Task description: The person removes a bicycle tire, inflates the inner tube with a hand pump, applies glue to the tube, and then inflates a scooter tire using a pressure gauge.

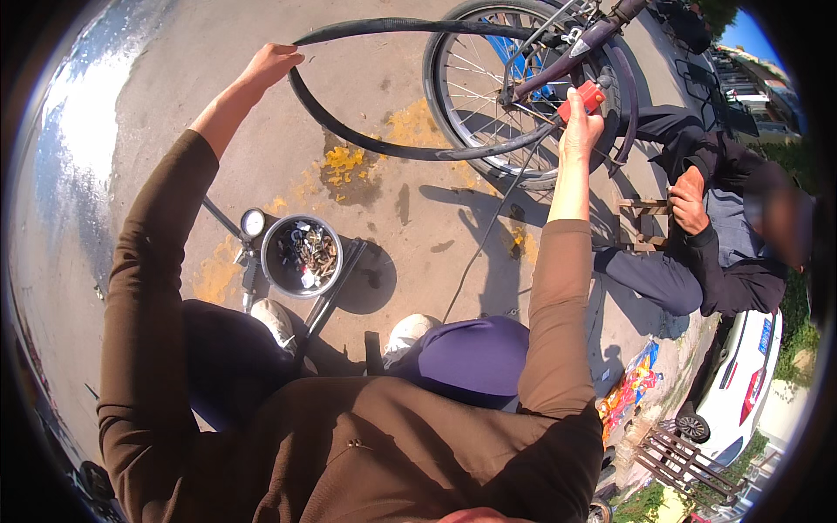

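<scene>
A black inner tube [418, 154] is stretched in a long loop out from a bicycle wheel [438, 96]. At the loop's far left end, my left hand [277, 63] pinches the tube between closed fingers. My right hand [580, 135] is closed around a red block-shaped thing [581, 99], whose exact kind I cannot make out. It is close to the wheel and the purple bicycle frame [586, 50]. The tube's lower strand passes by my right wrist. Part of the tube is hidden behind the wheel and frame.
Near my feet stand a bowl [268, 270] of small metal parts and a pump with a round gauge [253, 223]. A dark cord [488, 228] crosses the ground. On the right sits another person [724, 218], near a wooden stool [643, 209]; a white car [741, 375] is parked beyond.
</scene>
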Demonstrator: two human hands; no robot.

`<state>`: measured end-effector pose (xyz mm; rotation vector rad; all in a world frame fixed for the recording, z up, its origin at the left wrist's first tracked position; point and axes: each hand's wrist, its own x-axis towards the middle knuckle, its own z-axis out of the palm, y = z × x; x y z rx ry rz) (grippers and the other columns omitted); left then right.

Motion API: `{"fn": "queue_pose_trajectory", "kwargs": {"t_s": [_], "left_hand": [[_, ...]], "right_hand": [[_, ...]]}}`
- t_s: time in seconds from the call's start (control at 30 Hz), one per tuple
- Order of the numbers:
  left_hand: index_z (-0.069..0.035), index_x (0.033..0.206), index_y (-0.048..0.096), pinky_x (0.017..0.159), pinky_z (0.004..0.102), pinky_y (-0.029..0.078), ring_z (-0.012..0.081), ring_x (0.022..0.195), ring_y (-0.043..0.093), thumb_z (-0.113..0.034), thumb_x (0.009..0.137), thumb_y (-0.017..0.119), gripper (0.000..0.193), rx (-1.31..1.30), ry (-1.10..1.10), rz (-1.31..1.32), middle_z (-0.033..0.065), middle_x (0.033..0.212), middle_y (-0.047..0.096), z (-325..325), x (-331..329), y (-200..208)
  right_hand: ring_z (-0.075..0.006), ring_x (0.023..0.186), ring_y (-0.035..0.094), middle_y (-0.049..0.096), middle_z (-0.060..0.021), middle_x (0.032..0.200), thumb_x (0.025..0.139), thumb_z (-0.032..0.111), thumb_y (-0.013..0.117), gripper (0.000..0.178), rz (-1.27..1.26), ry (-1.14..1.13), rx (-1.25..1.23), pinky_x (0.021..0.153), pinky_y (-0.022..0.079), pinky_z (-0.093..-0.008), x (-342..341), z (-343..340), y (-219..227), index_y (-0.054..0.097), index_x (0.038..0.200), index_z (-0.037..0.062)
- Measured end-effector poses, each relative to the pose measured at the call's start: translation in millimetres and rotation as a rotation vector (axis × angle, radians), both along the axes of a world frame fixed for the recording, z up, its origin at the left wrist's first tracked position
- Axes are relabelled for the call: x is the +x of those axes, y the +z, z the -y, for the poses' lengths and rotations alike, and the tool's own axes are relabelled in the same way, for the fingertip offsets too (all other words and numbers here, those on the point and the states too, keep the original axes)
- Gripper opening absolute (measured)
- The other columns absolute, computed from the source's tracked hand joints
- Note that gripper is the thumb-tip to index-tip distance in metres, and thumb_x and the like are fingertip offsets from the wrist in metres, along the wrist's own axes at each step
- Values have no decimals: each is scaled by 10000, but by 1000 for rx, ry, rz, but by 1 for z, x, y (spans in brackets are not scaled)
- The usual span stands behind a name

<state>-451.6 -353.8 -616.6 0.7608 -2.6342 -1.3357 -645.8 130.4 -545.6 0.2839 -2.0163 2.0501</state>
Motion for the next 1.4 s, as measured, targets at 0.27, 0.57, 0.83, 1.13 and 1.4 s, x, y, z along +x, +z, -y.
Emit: {"fn": "queue_pose_trajectory", "kwargs": {"t_s": [0.27,0.57,0.83,1.13,1.4], "left_hand": [[-58,1006,687,826,379,395,189,966,507,-394,836,669,377,310,49,230,58,973,587,24,51,-76],[-103,1301,600,999,462,354,226,1274,495,-358,901,649,477,636,108,428,60,1361,545,-38,94,-75],[11,1436,412,1042,472,377,342,1255,430,-218,800,674,725,-346,-291,-97,157,1419,371,-115,145,-24],[-35,1337,533,1043,455,333,294,1237,420,-113,745,649,608,-651,-598,-159,124,1331,448,-147,198,-4],[-27,1076,584,1045,408,393,243,1192,493,80,791,528,309,398,-168,-188,98,1185,533,-112,176,-38]], "right_hand": [[-116,842,591,645,-46,994,775,195,804,418,58,36,249,763,483,-302,-4,-2,-19,639,1115,16],[-155,818,637,672,-64,967,797,173,775,369,-128,-165,532,779,509,-306,37,43,38,640,1100,11],[-234,996,653,585,-107,1234,862,145,736,551,590,676,-64,810,587,-362,153,93,-11,476,1333,30],[-162,846,647,602,-63,1059,892,204,701,442,1061,1048,-227,745,582,-328,178,197,-51,554,1286,66],[-145,740,509,517,-184,1338,856,226,681,489,1039,1163,-394,643,451,-289,179,165,-28,542,1262,-9]]}}
